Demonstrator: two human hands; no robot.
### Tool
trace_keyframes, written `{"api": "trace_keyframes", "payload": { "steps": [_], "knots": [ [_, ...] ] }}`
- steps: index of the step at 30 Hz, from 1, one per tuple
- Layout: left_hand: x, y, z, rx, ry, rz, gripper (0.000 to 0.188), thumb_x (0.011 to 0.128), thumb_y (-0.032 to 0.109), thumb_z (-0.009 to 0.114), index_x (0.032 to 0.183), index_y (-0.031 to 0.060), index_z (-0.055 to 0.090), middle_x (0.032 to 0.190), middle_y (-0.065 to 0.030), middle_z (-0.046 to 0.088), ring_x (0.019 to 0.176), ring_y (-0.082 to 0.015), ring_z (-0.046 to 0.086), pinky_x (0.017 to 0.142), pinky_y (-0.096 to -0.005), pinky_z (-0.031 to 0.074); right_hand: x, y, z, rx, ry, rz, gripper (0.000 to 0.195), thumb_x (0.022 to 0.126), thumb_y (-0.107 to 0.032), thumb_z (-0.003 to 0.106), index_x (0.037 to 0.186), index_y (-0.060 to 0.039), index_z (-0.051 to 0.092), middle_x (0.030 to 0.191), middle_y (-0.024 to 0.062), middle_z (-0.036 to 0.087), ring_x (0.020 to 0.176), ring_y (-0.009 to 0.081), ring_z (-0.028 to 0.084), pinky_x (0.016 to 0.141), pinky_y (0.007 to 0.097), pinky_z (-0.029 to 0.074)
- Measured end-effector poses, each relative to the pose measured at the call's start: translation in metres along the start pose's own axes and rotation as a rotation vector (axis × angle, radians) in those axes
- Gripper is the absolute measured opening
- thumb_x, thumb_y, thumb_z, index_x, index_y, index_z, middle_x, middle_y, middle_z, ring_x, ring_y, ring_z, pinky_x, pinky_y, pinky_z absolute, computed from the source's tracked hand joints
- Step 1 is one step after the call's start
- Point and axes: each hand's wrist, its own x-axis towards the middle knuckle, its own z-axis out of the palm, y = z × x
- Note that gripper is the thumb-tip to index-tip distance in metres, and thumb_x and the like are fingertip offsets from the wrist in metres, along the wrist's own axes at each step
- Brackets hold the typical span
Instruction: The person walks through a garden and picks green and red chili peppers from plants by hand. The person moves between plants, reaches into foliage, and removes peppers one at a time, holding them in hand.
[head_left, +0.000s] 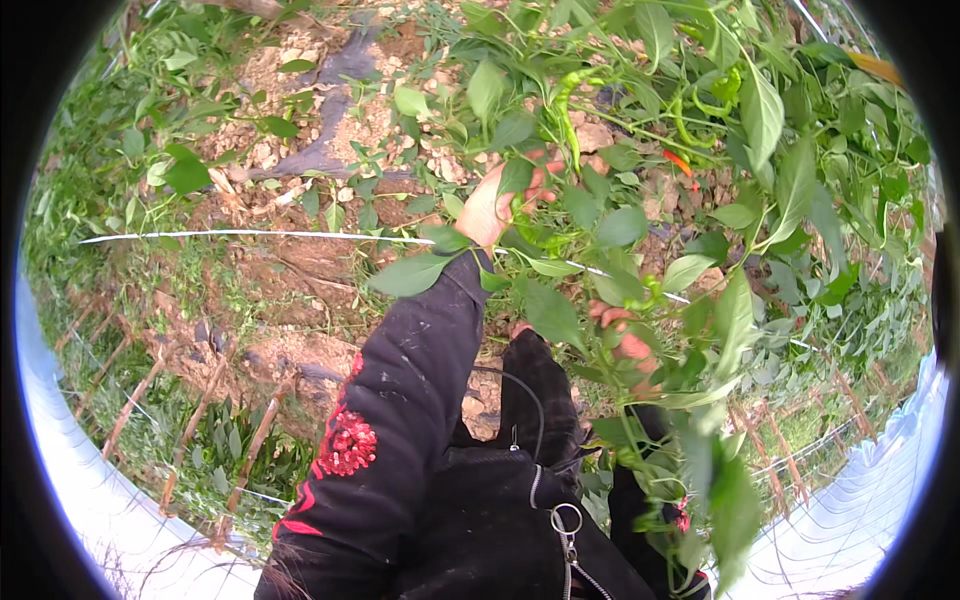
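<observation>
My left hand (499, 196) reaches into the pepper foliage at the centre, its fingers spread and partly behind a leaf. Long green chili peppers (567, 120) hang just above and right of it, and another green pepper (534, 234) lies close below its fingers. My right hand (626, 337) is lower right among leaves, fingers bent near a small green pepper (651, 285); leaves cover much of it, so whether it holds anything is unclear. An orange-red chili pepper (677, 162) shows farther right between the stems.
A white string (262, 234) runs across the plants. Wooden stakes (259, 442) stand at the lower left, with more at the lower right. Dark plastic film (337, 97) lies on the clumpy soil. Large pepper leaves (731, 487) hang close before the camera at the right.
</observation>
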Motion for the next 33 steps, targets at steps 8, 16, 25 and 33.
{"api": "trace_keyframes", "payload": {
  "steps": [8,16,25,33],
  "knots": [
    [-0.059,-0.019,0.075,0.28,-0.23,-0.144,0.032,0.079,0.01,0.058,0.111,0.0034,0.056,0.1,-0.0057,0.058,0.067,-0.0099,0.054,0.059,-0.0232,0.045,-0.081,-0.003,-0.057,-0.839,0.319,0.544,0.031,0.082,-0.025,0.055,0.101,-0.0009,0.058,0.087,0.0095,0.062,0.077,0.022,0.057,0.072,0.0338,0.044],
    [-0.093,-0.052,0.079,0.797,-0.682,0.349,0.045,0.078,0.021,0.056,0.118,0.0008,0.046,0.118,-0.0107,0.05,0.105,-0.0239,0.051,0.091,-0.035,0.041,-0.05,-0.18,-0.007,-0.892,0.805,0.142,0.021,0.08,-0.004,0.049,0.098,-0.0001,0.059,0.081,0.0033,0.062,0.073,0.0084,0.054,0.065,0.0211,0.043],
    [-0.116,-0.097,0.072,0.504,-0.329,-0.143,0.039,0.073,-0.002,0.055,0.11,0.0091,0.057,0.113,-0.0062,0.054,0.095,-0.0218,0.058,0.079,-0.0299,0.047,0.011,-0.165,0.003,-1.302,-0.323,-0.102,0.018,0.067,-0.007,0.061,0.085,-0.0104,0.061,0.086,0.0045,0.055,0.081,0.0252,0.054,0.067,0.0328,0.046],
    [-0.13,-0.068,0.085,1.48,-0.536,0.407,0.052,0.065,-0.002,0.052,0.115,0.0139,0.05,0.111,-0.0052,0.055,0.068,-0.0304,0.058,0.057,-0.0375,0.048,-0.02,-0.156,0.004,-1.53,-0.569,-0.038,0.027,0.062,-0.024,0.063,0.087,-0.0146,0.059,0.097,0.0013,0.052,0.104,0.0243,0.046,0.083,0.0363,0.039]
  ]
}}
